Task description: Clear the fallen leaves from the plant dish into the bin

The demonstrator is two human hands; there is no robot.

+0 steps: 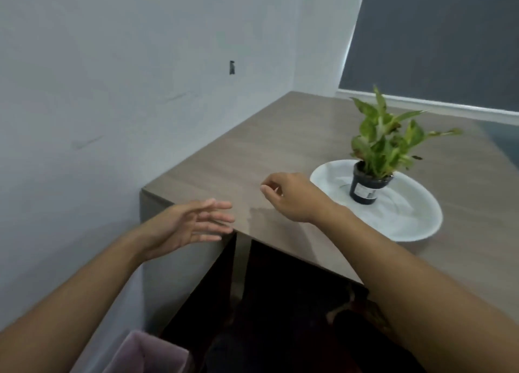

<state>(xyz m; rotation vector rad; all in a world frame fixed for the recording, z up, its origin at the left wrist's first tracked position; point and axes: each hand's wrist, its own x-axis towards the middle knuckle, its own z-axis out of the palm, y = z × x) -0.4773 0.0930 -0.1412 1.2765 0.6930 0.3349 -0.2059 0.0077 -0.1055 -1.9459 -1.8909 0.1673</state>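
Note:
A white plant dish (407,218) lies on the wooden table at the right. A small black pot (365,188) with a green leafy plant (384,142) stands in its middle. I see no loose leaves on the dish. My right hand (286,195) hovers over the table just left of the dish, fingers curled inward; whether it holds anything is hidden. My left hand (191,222) is at the table's near left corner, palm up, fingers spread, holding nothing. A pale pink bin (146,353) stands on the floor at the bottom left, below my left forearm.
The brown wooden table (252,153) fills a corner between a white wall on the left and a dark window blind (438,41) at the back right. Under the table it is dark, with a table leg (238,263) near the front corner.

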